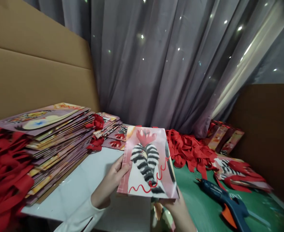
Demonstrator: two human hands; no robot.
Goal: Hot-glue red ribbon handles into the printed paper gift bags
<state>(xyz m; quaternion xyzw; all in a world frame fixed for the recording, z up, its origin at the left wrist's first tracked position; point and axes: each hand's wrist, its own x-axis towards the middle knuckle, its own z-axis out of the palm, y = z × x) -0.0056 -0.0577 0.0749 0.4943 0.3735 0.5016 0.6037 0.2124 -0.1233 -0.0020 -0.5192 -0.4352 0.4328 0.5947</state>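
Glue gun [225,197] on green surface [189,190]

Setting: small handcraft work area, set up for batch work. Evidence: dark-blue glue gun [225,198] with orange trigger on a green surface [187,187]; heap of red ribbon [190,149]; tall stack of printed pieces [59,154] on a white desk [68,190]. Enclosure: cardboard panel [37,71] at left, brown panel [267,129] at right, grey curtain [137,71] with star-shaped light spots behind. Home or workshop premises: cannot tell.
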